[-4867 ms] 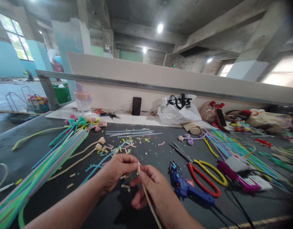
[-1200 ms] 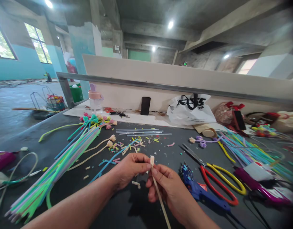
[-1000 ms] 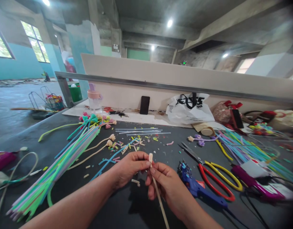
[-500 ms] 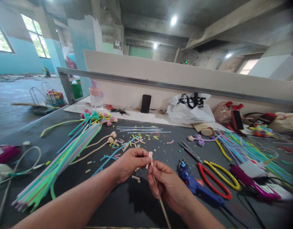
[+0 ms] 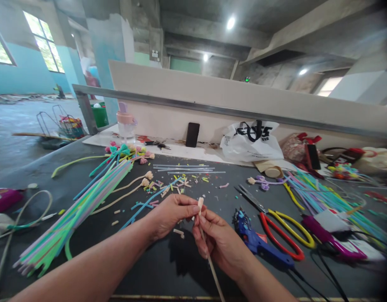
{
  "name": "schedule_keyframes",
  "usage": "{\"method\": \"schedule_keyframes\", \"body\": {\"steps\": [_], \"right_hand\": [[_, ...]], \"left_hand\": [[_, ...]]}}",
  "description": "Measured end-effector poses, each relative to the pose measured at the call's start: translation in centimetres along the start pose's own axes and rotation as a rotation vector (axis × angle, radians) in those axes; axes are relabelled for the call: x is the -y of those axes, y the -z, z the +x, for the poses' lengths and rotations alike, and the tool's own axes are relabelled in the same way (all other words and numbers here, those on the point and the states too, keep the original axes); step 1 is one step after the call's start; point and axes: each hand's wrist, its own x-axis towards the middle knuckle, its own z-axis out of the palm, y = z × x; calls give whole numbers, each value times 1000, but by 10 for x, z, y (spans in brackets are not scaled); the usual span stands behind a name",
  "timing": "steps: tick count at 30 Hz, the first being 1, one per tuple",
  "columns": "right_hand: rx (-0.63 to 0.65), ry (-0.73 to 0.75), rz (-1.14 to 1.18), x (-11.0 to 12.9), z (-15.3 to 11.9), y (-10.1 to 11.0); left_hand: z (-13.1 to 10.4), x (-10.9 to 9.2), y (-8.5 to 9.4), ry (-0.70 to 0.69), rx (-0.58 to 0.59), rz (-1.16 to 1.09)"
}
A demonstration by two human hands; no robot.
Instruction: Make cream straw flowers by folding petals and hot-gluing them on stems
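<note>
Near the middle of the dark table, a thin beige stem [image 5: 212, 268] slants down toward the front edge, with small beige pieces [image 5: 200, 203] at its top end. My right hand [image 5: 217, 237] is closed around the stem just below that top. The thumb and fingertips of my left hand [image 5: 176, 214] pinch the beige pieces at the tip. Both hands meet there, their fingertips touching or nearly so. A short beige piece [image 5: 179, 231] lies on the table below my left hand.
Right of my hands lie a blue glue gun [image 5: 262, 247] and scissors [image 5: 284, 235] with red and yellow handles. Bundled pastel stems [image 5: 83, 209] lie at the left. Cut bits, clear sticks [image 5: 189, 168] and a propped phone [image 5: 192, 134] are beyond my hands.
The view has shifted slightly. My hands stay together at the stem's top, with my left fingertips a little changed in position around the beige pieces.
</note>
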Motion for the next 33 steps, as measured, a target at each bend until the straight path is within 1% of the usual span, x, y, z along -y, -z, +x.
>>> {"method": "schedule_keyframes", "body": {"steps": [4,9,11,13,15,17,18,20,22,24,27,29,31,33], "right_hand": [[-15,-11,-9,0,1,1],[-32,-20,-33,1,1,-1],[-56,-27,-65,0,1,-3],[-103,-46,-135,0,1,-4],[-164,-69,-284,-1,1,-4],[-210,-50,-531,-1,2,-3],[-221,-12,-684,-1,2,-2],[-221,110,-999,0,0,-1],[-202,227,-1267,2,-3,-1],[-168,283,-1479,4,-8,-2],[-132,331,-1760,11,-16,-4],[-106,394,-1899,17,-20,-4],[-49,447,-1946,23,-22,-2],[16,471,-1881,27,-22,1]], "left_hand": [[1,0,-1,9,14,-39],[0,1,-2,18,-5,-34],[-1,0,-4,8,-10,-14],[-2,-2,-5,-8,-20,60],[-2,-4,-7,-41,-69,214],[-1,-5,-7,-104,-152,426],[-1,-6,-7,-136,-192,525],[0,-6,-6,-174,-243,679],[0,-6,-3,-166,-256,769],[1,-6,1,-129,-211,797],[2,-8,8,0,-75,752],[2,-10,13,85,3,737],[1,-11,17,125,91,767],[-1,-11,18,111,218,817]]}}
